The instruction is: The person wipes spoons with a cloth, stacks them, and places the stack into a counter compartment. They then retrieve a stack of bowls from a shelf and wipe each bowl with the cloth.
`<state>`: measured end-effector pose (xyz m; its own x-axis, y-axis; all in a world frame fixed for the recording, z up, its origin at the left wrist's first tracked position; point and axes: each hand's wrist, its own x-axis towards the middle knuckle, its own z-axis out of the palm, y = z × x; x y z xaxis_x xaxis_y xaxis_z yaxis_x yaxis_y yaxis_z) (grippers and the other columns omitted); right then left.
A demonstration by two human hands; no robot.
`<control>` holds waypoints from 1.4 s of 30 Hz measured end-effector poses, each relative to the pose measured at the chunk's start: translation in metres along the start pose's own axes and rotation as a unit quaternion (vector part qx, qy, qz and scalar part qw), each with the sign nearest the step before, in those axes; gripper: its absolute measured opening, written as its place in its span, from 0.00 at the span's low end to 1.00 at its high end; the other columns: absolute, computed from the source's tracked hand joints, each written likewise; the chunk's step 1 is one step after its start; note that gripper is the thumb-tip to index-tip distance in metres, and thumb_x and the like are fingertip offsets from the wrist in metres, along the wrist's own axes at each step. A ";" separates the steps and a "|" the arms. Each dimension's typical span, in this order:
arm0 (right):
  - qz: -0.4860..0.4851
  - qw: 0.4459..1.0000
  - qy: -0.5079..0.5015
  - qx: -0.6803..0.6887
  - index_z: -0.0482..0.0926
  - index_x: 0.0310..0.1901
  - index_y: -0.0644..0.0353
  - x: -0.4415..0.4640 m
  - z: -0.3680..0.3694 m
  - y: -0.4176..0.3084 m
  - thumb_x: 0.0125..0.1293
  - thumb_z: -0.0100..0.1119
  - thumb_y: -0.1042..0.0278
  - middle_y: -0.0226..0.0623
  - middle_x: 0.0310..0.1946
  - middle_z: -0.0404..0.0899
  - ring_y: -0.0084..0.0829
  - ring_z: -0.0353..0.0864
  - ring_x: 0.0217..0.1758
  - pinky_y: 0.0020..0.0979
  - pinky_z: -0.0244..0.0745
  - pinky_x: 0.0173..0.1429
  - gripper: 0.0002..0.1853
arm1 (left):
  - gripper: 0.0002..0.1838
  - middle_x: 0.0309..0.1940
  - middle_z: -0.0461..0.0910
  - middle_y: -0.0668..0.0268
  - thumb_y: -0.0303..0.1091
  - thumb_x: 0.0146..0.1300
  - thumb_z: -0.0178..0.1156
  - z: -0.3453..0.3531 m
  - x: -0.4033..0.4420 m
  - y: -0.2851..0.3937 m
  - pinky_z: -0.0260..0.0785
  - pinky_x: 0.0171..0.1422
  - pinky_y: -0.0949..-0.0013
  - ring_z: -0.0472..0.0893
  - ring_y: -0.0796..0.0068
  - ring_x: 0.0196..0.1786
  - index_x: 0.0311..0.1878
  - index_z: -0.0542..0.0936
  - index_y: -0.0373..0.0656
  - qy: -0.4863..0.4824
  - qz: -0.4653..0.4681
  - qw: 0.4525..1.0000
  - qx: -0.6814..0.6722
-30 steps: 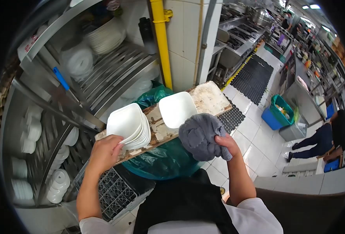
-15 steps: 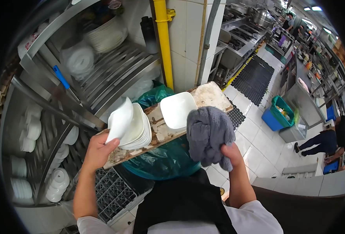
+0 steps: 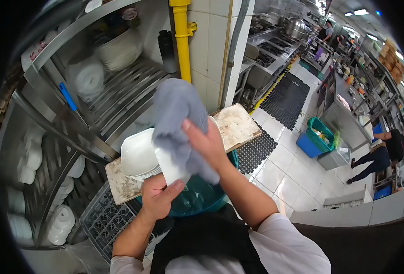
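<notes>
My left hand is closed on the lower edge of a white dish, tilted up in front of me. Over its upper part lies a grey cloth, blurred by motion. My right hand grips this cloth and presses it to the dish, which is largely covered. Just left of the dish, a stack of white square bowls rests on a worn wooden board. Behind my right hand only the edge of another white bowl on the board shows.
A green-lined bin stands under the board, beside a grey dish rack. Metal shelves with white crockery are at left. A yellow pipe runs up the wall. Another person works at far right, near a blue bin.
My right hand has brought the grey cloth left and up onto the dish. My left hand has moved the dish right, away from the stack. The view has shifted slightly.
</notes>
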<state>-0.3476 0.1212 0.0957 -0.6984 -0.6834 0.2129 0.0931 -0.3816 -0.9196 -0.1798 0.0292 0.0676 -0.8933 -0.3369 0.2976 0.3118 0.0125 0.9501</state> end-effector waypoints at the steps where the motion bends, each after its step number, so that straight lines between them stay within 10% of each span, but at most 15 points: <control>1: 0.001 1.000 0.001 -0.001 0.68 0.66 0.67 0.004 -0.005 0.004 0.65 0.66 0.57 0.45 0.59 0.76 0.36 0.79 0.58 0.32 0.73 0.62 0.33 | 0.13 0.39 0.84 0.70 0.33 0.69 0.63 -0.002 -0.001 -0.001 0.70 0.50 0.74 0.78 0.82 0.44 0.49 0.83 0.32 -0.028 -0.028 0.999 -0.002; 3: 0.097 0.967 0.094 0.215 0.74 0.59 0.63 0.011 -0.017 0.022 0.67 0.61 0.59 0.37 0.42 0.83 0.34 0.84 0.43 0.33 0.78 0.52 0.23 | 0.12 0.39 0.84 0.68 0.33 0.69 0.62 0.002 0.001 -0.003 0.70 0.50 0.73 0.78 0.80 0.43 0.47 0.84 0.32 -0.011 -0.016 1.000 -0.015; 4: -0.065 0.995 0.064 -0.041 0.73 0.60 0.64 0.020 -0.050 0.097 0.69 0.57 0.61 0.35 0.46 0.82 0.33 0.82 0.48 0.31 0.77 0.54 0.22 | 0.13 0.40 0.84 0.68 0.33 0.69 0.62 0.001 0.003 -0.010 0.70 0.51 0.73 0.78 0.80 0.44 0.49 0.83 0.32 -0.005 0.003 1.000 -0.028; 5: -0.274 0.884 0.072 -0.373 0.71 0.62 0.65 0.005 -0.043 0.093 0.70 0.56 0.61 0.35 0.49 0.81 0.32 0.81 0.51 0.29 0.76 0.56 0.23 | 0.14 0.42 0.84 0.67 0.33 0.69 0.62 0.001 0.004 -0.014 0.70 0.51 0.73 0.78 0.80 0.45 0.51 0.83 0.32 0.002 0.020 0.999 -0.043; 7: 0.050 0.985 0.021 -0.166 0.69 0.65 0.65 -0.038 -0.050 0.127 0.69 0.57 0.60 0.36 0.52 0.80 0.30 0.80 0.54 0.31 0.75 0.59 0.27 | 0.15 0.44 0.84 0.67 0.33 0.70 0.61 0.004 0.017 -0.011 0.70 0.52 0.73 0.78 0.79 0.46 0.52 0.82 0.31 0.020 0.019 0.998 -0.065; 9: 0.125 0.981 -0.074 0.128 0.72 0.64 0.63 -0.087 -0.077 0.160 0.68 0.59 0.59 0.36 0.53 0.80 0.28 0.79 0.55 0.31 0.75 0.60 0.26 | 0.16 0.46 0.83 0.68 0.32 0.70 0.59 0.006 0.035 -0.006 0.69 0.52 0.73 0.77 0.80 0.46 0.55 0.80 0.30 0.047 0.015 0.997 -0.068; 11: 0.258 0.963 -0.040 0.061 0.76 0.60 0.64 -0.116 -0.057 0.095 0.68 0.59 0.57 0.35 0.52 0.81 0.28 0.79 0.55 0.31 0.76 0.58 0.24 | 0.15 0.42 0.83 0.69 0.32 0.70 0.59 -0.006 0.058 -0.008 0.69 0.48 0.75 0.76 0.83 0.43 0.53 0.81 0.31 0.025 -0.019 0.999 0.008; 17: 0.141 0.966 0.090 -0.199 0.81 0.51 0.62 -0.167 -0.161 0.069 0.68 0.57 0.54 0.37 0.45 0.83 0.27 0.83 0.44 0.31 0.80 0.49 0.20 | 0.13 0.36 0.83 0.71 0.32 0.69 0.59 0.005 0.101 -0.040 0.69 0.43 0.72 0.76 0.81 0.36 0.49 0.83 0.33 -0.061 -0.101 0.977 0.177; 20: 0.212 0.940 0.246 -0.103 0.80 0.50 0.63 -0.178 -0.162 0.028 0.69 0.57 0.52 0.38 0.43 0.82 0.30 0.83 0.42 0.33 0.81 0.45 0.21 | 0.12 0.34 0.84 0.63 0.32 0.67 0.59 0.026 0.105 -0.049 0.71 0.42 0.68 0.81 0.71 0.34 0.47 0.82 0.33 -0.136 -0.052 0.916 0.375; 22: 0.187 0.943 0.274 -0.039 0.79 0.50 0.62 -0.182 -0.173 0.033 0.69 0.57 0.52 0.38 0.43 0.82 0.31 0.83 0.42 0.33 0.81 0.44 0.20 | 0.09 0.44 0.84 0.54 0.29 0.63 0.57 0.033 0.102 -0.099 0.74 0.55 0.57 0.83 0.50 0.48 0.42 0.81 0.35 -0.127 0.193 0.871 0.434; 24: 0.184 0.917 0.324 0.144 0.78 0.52 0.62 -0.175 -0.170 0.029 0.70 0.57 0.54 0.40 0.42 0.82 0.34 0.83 0.40 0.35 0.81 0.43 0.19 | 0.09 0.46 0.83 0.55 0.28 0.62 0.56 0.042 0.097 -0.116 0.72 0.60 0.57 0.82 0.51 0.51 0.44 0.81 0.36 -0.153 0.133 0.849 0.488; 31: 0.216 0.934 0.279 0.056 0.75 0.56 0.64 -0.160 -0.141 0.016 0.71 0.56 0.51 0.44 0.43 0.82 0.35 0.84 0.40 0.34 0.82 0.41 0.24 | 0.17 0.58 0.77 0.54 0.28 0.61 0.57 0.047 0.082 -0.131 0.53 0.75 0.46 0.70 0.50 0.69 0.54 0.78 0.37 -0.156 0.072 0.765 0.621; 35: 0.218 0.932 0.288 -0.024 0.74 0.57 0.65 -0.151 -0.139 0.015 0.71 0.55 0.51 0.44 0.44 0.82 0.34 0.85 0.41 0.33 0.83 0.42 0.25 | 0.25 0.66 0.68 0.49 0.32 0.62 0.61 0.042 0.057 -0.133 0.54 0.75 0.46 0.64 0.45 0.71 0.63 0.73 0.36 -0.023 0.151 0.795 0.587; 37: 0.217 0.932 0.262 -0.127 0.74 0.58 0.65 -0.143 -0.131 0.002 0.71 0.55 0.50 0.42 0.45 0.82 0.33 0.85 0.41 0.32 0.83 0.42 0.26 | 0.37 0.69 0.61 0.45 0.33 0.59 0.67 0.039 0.030 -0.130 0.57 0.73 0.49 0.61 0.44 0.72 0.71 0.65 0.37 0.126 0.124 0.902 0.394; 42: 0.200 0.941 0.231 -0.147 0.75 0.57 0.65 -0.126 -0.127 -0.003 0.69 0.57 0.49 0.41 0.46 0.81 0.32 0.85 0.40 0.31 0.82 0.42 0.26 | 0.43 0.56 0.68 0.52 0.36 0.57 0.72 0.033 0.018 -0.173 0.72 0.58 0.61 0.74 0.60 0.56 0.72 0.60 0.37 0.226 -0.104 0.962 0.112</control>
<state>-0.3504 0.2873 0.0299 -0.8897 -0.3657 -0.2733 0.2608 0.0843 -0.9617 -0.2602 0.0517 -0.0882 -0.6816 -0.7277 0.0761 0.0197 0.0857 0.9961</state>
